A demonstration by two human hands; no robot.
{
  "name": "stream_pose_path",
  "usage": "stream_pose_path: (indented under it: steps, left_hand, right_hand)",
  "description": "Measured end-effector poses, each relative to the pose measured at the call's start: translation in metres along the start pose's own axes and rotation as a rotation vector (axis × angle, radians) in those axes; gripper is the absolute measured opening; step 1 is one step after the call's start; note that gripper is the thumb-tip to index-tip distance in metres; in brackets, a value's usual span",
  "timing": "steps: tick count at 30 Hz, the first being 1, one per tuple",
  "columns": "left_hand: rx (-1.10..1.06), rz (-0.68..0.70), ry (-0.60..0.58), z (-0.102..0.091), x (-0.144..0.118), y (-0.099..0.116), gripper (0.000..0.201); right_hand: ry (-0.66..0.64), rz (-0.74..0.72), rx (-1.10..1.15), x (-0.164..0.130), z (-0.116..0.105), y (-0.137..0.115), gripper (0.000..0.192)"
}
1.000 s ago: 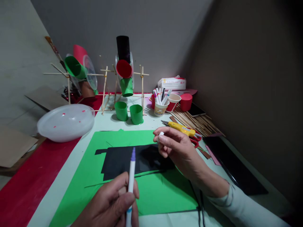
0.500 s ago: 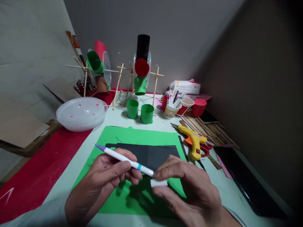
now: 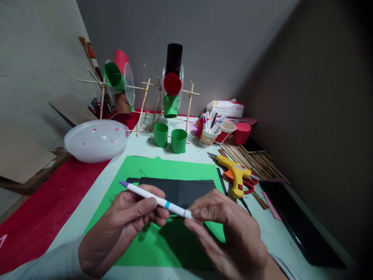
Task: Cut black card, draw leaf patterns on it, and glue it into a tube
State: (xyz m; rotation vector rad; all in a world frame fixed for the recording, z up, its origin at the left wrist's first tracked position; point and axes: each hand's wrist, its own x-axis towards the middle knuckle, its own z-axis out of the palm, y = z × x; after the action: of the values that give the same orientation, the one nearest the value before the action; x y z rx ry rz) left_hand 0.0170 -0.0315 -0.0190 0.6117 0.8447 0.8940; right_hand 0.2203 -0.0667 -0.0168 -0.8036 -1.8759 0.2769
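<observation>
A white marker pen (image 3: 159, 200) with a pointed purple end and a blue band slants across the middle of the view. My left hand (image 3: 128, 221) grips its barrel between thumb and fingers. At the pen's right end, my right hand (image 3: 224, 229) pinches a small white cap (image 3: 189, 214), mostly covered by the fingers. Cap and pen end meet in line; how far the cap is pushed on cannot be seen. Beneath both hands lie a green sheet (image 3: 171, 168) and, on top of it, black paper (image 3: 175, 190).
A yellow glue gun (image 3: 239, 175) and red-handled scissors (image 3: 250, 186) lie at right, near a black tablet-like slab (image 3: 300, 223). Behind stand green paper cups (image 3: 178, 140), a cup of markers (image 3: 208, 138) and stick frames carrying paper tubes (image 3: 172, 84). A plastic lid (image 3: 96, 146) is at left.
My right hand has brought the white cap, earlier held just below the pen's end, up into line with it. The left hand's hold stays the same.
</observation>
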Motion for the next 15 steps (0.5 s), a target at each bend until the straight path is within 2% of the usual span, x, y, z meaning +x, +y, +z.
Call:
stream_pose_path:
  steps: [6,9,11,13,14,15]
  left_hand:
    - [0.043,0.039,-0.063,0.002,0.002,0.003,0.015]
    - [0.057,-0.065,-0.177,0.004,-0.001,-0.003,0.026]
    - [0.021,-0.166,-0.235,0.004,-0.004,-0.014,0.030]
    - [-0.073,-0.244,-0.226,0.004,-0.008,-0.027,0.032]
    - [-0.132,-0.272,-0.211,0.003,-0.009,-0.034,0.033]
    - [-0.164,-0.290,-0.188,0.003,-0.010,-0.040,0.034]
  right_hand:
    - [0.028,0.051,0.049,0.002,0.001,0.003,0.024]
    - [0.007,0.068,0.040,0.002,0.001,0.002,0.024]
    - [-0.077,-0.019,-0.014,0.001,0.003,0.000,0.018]
    - [-0.155,-0.157,-0.115,-0.003,0.008,-0.001,0.005]
    - [-0.183,-0.223,-0.171,-0.005,0.011,0.000,0.004]
    - [-0.198,-0.282,-0.224,-0.008,0.014,0.000,0.011]
